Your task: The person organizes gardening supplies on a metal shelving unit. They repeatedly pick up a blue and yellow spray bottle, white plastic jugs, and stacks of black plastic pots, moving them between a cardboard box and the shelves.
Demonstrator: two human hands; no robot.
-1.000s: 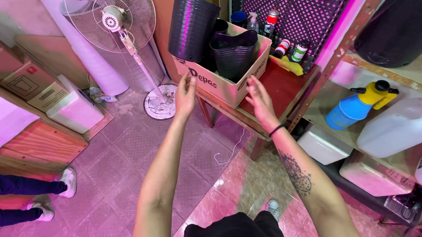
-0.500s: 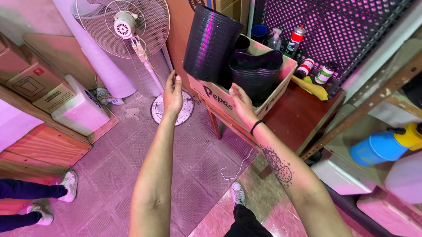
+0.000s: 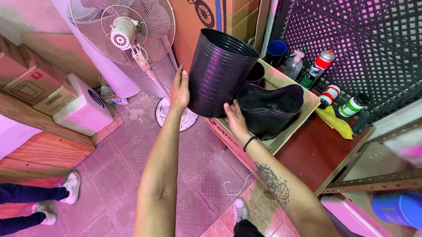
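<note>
A tall stack of black plastic pots leans out of an open cardboard box on a red table. My left hand presses flat against the stack's left side. My right hand holds the stack's lower right edge, next to a second, squashed stack of black pots in the same box. Both hands grip the tall stack between them.
A white standing fan stands just left of the box. Spray cans and a yellow cloth lie on the red table by a black lattice. Cardboard boxes sit at left. Another person's legs are at lower left.
Both hands have moved forward from beside the box onto the tall stack of pots and closed around it. The view has shifted closer to the box.
</note>
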